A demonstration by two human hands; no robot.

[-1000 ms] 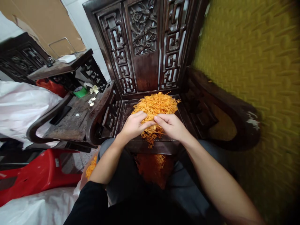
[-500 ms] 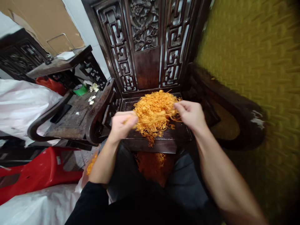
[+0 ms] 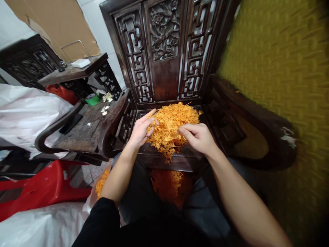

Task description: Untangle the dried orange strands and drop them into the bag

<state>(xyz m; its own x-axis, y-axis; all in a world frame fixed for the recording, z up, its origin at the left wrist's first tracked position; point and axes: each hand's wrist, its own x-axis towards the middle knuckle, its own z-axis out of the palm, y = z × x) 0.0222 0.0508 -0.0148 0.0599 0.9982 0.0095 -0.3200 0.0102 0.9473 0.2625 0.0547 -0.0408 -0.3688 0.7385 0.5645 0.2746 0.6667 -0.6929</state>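
A heap of thin orange strands (image 3: 172, 124) lies on the seat of a dark carved wooden chair (image 3: 164, 68). My left hand (image 3: 141, 129) rests on the heap's left side, fingers spread, index finger stretched over the strands. My right hand (image 3: 198, 137) lies on the heap's front right, fingers curled and pinching strands. More orange strands (image 3: 168, 183) sit in a bag between my knees below the seat edge, and another clump of them (image 3: 101, 183) shows by my left elbow.
A second dark wooden chair (image 3: 84, 127) stands to the left with small white flowers (image 3: 104, 109) on its seat. Red plastic stool (image 3: 43, 187) and white plastic sheeting (image 3: 28, 113) lie lower left. A yellow textured wall (image 3: 277, 68) fills the right.
Half a second ago both hands were apart, pulling strands sideways above the heap. Now both have come back down onto the heap, close together.
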